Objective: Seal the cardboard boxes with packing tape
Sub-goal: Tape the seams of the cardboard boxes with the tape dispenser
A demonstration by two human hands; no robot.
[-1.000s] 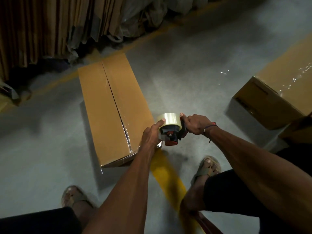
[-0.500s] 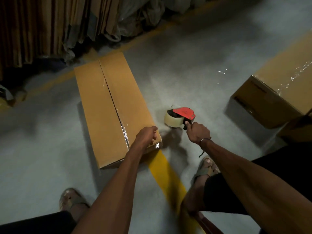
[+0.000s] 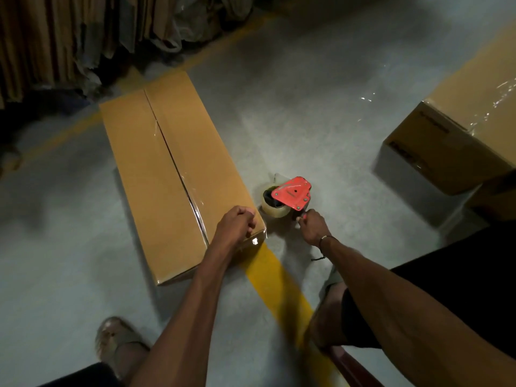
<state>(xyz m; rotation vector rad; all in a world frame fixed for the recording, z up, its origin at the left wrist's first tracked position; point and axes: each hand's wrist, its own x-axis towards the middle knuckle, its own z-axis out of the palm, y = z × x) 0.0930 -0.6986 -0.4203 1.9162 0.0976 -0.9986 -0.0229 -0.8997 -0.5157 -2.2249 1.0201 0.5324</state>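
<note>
A long cardboard box (image 3: 156, 169) lies on the concrete floor, with clear tape running along its centre seam. My left hand (image 3: 236, 224), fingers curled, rests on the box's near right corner. Just right of the box, a red tape dispenser (image 3: 291, 195) with a clear tape roll (image 3: 275, 209) sits on the floor. My right hand (image 3: 312, 227) grips the dispenser's handle from the near side.
A second taped cardboard box (image 3: 458, 129) stands at the right. Flattened cardboard sheets (image 3: 50, 40) lean along the far left. A yellow floor line (image 3: 276, 286) runs under the box corner toward me. My feet in sandals (image 3: 117, 344) are near the bottom.
My right hand has lowered the dispenser from beside the box's near corner down to the floor at the right. My left hand let go of the tape and settled on the box corner.
</note>
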